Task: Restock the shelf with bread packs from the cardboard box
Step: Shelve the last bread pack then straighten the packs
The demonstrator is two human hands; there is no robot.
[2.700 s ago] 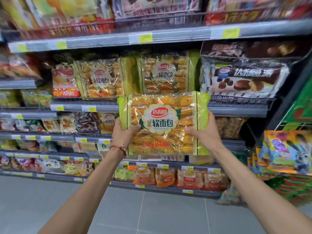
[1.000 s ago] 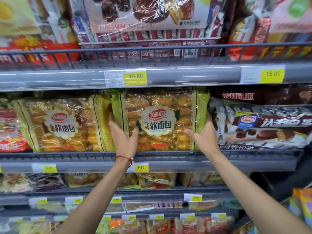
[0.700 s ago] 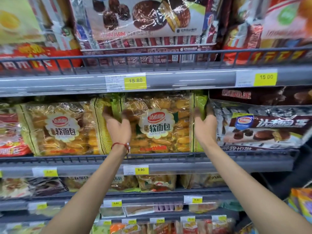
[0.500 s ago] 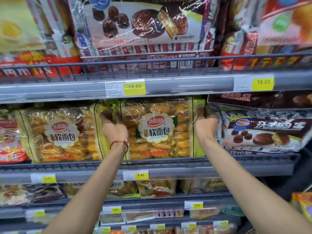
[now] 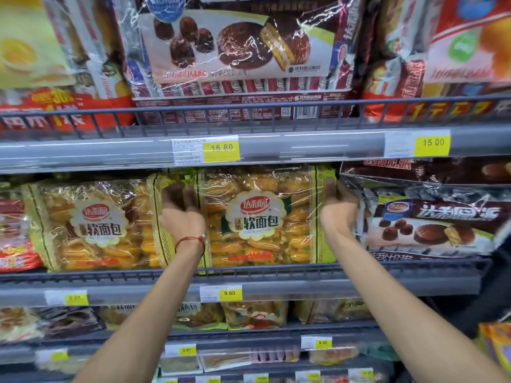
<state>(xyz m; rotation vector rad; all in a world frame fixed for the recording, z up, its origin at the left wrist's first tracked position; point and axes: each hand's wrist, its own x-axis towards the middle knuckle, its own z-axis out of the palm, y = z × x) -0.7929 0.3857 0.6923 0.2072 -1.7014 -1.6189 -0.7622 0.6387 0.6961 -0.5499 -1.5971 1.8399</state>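
Grey metal shelf (image 5: 276,288) with yellow price tags (image 5: 229,293) carries the bread pack (image 5: 260,219) upright behind its wire rail, beside a matching pack (image 5: 94,225), while the left hand (image 5: 182,217) and right hand (image 5: 338,214) cup its two edges with fingers loosely spread.

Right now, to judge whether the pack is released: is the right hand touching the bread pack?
Touching. The head view shows the right hand with fingertips against the right edge of the bread pack; no gap shows.
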